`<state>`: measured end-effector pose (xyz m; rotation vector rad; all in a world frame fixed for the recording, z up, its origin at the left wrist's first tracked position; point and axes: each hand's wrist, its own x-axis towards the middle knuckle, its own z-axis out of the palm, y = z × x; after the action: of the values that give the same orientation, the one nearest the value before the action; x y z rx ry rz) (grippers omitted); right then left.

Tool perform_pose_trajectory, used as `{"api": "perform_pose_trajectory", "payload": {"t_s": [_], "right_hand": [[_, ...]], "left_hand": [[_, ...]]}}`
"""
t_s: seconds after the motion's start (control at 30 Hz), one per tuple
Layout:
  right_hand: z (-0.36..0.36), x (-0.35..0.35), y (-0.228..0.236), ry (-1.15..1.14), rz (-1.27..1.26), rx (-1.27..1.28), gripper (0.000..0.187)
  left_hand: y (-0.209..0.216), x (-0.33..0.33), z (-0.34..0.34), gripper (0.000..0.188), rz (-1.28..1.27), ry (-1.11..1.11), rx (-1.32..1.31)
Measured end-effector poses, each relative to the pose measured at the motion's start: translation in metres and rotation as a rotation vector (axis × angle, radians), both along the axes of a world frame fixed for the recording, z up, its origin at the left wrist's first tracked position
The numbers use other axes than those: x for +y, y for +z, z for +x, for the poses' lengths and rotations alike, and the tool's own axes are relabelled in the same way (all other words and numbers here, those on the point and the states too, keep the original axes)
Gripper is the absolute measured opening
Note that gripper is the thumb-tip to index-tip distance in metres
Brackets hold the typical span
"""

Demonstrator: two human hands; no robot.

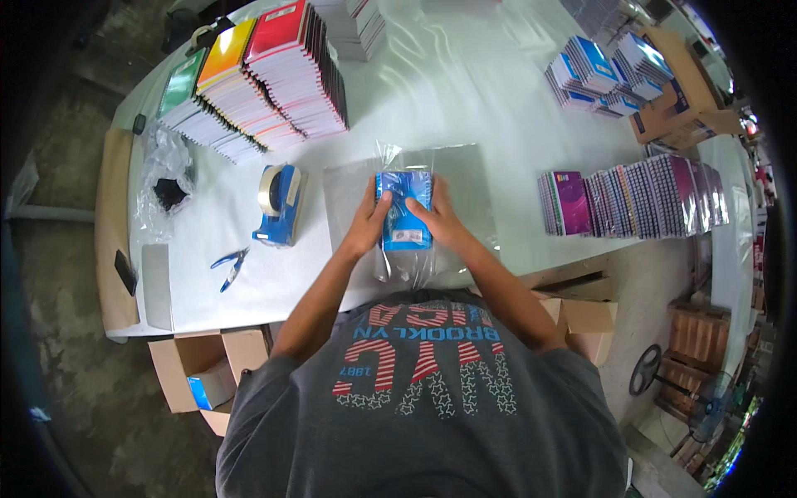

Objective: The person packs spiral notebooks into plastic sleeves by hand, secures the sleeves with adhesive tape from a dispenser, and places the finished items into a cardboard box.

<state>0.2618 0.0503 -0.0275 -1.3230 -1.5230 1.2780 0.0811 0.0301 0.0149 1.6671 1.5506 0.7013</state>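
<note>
A small blue notebook (405,217), or a stack of them, lies in front of me on clear plastic film (473,178). My left hand (368,220) grips its left edge with the thumb on top. My right hand (438,217) holds the right edge the same way, thumb on the cover. Film sticks out beyond the top and bottom of the blue notebook. Whether one notebook or several are between my hands I cannot tell.
Left of the film stand a blue tape dispenser (280,207) and blue-handled pliers (231,267). Tall stacks of spiral notebooks (286,70) rise at the back left. Purple notebooks (635,197) line the right, with blue notebooks (591,66) and a cardboard box (685,83) behind. An open box (187,357) sits below the table's left front.
</note>
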Motion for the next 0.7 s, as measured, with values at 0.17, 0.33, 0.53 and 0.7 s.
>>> {"api": "perform_pose_trajectory", "payload": {"t_s": [0.17,0.33,0.53,0.7], "right_hand": [[-0.032,-0.007,0.083,-0.131,0.249,0.458,0.067],[-0.048,0.003,0.067,-0.28,0.319,0.29,0.048],[-0.044,-0.006,0.084,-0.382,0.507,-0.216,0.047],[-0.04,-0.032,0.092,-0.149,0.704,-0.642,0.054]], "left_hand": [[0.048,-0.006,0.011,0.061,0.236,0.043,-0.583],[0.033,-0.015,0.02,0.041,0.449,0.27,-0.313],[0.055,-0.025,0.03,0.036,0.608,0.154,0.37],[0.068,-0.024,0.024,0.055,0.605,-0.031,0.418]]}}
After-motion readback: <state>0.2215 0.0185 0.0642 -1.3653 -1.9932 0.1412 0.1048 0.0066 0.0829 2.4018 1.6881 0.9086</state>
